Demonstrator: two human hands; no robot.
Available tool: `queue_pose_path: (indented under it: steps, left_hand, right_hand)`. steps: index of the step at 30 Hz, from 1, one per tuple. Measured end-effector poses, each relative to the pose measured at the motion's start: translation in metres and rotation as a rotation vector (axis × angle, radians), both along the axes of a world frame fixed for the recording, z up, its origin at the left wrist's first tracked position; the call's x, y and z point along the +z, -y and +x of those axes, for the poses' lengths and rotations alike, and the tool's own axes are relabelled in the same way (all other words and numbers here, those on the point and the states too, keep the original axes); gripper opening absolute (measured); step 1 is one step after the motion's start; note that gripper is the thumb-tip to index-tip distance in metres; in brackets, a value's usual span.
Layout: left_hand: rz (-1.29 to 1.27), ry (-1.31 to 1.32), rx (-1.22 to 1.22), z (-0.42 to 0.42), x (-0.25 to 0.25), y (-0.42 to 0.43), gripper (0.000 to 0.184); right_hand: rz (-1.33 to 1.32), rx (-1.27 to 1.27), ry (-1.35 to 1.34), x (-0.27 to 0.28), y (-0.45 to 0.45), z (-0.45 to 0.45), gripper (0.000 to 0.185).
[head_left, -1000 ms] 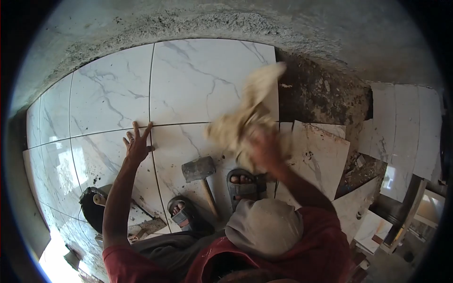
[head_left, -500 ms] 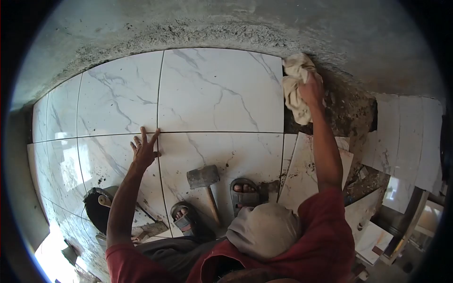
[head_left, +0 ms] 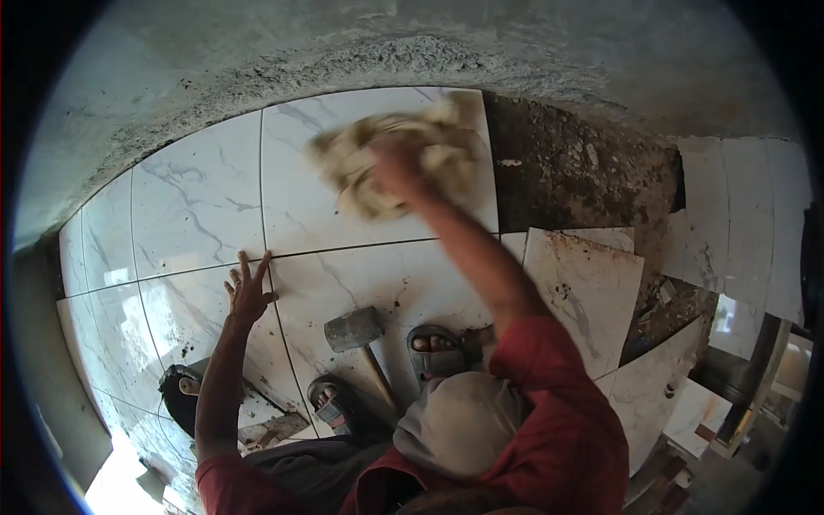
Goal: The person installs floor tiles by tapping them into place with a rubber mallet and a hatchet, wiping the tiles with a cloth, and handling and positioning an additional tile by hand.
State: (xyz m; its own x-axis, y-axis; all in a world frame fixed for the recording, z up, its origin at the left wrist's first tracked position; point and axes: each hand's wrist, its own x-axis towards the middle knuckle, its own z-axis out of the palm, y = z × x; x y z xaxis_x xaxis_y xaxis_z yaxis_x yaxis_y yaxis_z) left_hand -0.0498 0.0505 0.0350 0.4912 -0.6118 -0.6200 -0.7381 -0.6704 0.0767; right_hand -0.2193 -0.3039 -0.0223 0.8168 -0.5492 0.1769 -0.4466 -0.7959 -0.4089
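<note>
A beige cloth (head_left: 446, 150), blurred by motion, lies spread over the upper right marble-patterned floor tile (head_left: 296, 197). My right hand (head_left: 396, 165) presses on the cloth and grips it, its fingers smeared. Down to the left, my left hand (head_left: 249, 292) rests on the tiles with its fingers spread, where several joints meet. Nothing is in that hand. A rubber mallet (head_left: 354, 330) with a wooden handle lies on the tile between my sandalled feet, to the right of my left hand.
Bare rough ground (head_left: 566, 163) borders the tile on the right. Loose cut tiles (head_left: 584, 292) lie below it. A black bucket (head_left: 178, 399) stands at the lower left, beside my forearm. A rough cement wall (head_left: 343, 39) runs along the far side.
My right hand has swept the cloth left from the bare ground's edge onto the upper tile. My left hand stays spread on the tiles. The view has shifted slightly.
</note>
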Motion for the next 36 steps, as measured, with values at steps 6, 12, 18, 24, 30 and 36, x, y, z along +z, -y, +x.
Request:
queue_pose_path:
  steps: [6, 12, 18, 24, 30, 36]
  left_hand:
    - [-0.035, 0.021, -0.044, 0.000, -0.001, 0.000, 0.098]
    - [-0.033, 0.016, -0.045, 0.001, -0.004, 0.000, 0.099]
    - [-0.025, 0.024, -0.045, 0.001, -0.005, -0.001, 0.100]
    - [-0.034, 0.006, -0.031, 0.000, -0.001, 0.001, 0.098]
    - [-0.027, 0.018, -0.060, 0.002, -0.007, -0.006, 0.099]
    - [-0.036, 0.031, -0.088, 0.001, -0.006, -0.006, 0.100]
  right_hand:
    - [-0.194, -0.576, -0.411, 0.067, 0.179, -0.213, 0.045]
    - [-0.298, -0.051, -0.132, 0.181, 0.016, -0.216, 0.037]
    - [-0.021, 0.281, -0.188, 0.072, -0.168, -0.221, 0.031]
    - [-0.183, 0.131, -0.336, 0.022, -0.077, -0.236, 0.046]
    - [-0.170, -0.633, 0.088, 0.058, 0.135, -0.213, 0.049]
    - [0.236, -0.604, 0.944, 0.172, 0.110, -0.113, 0.042]
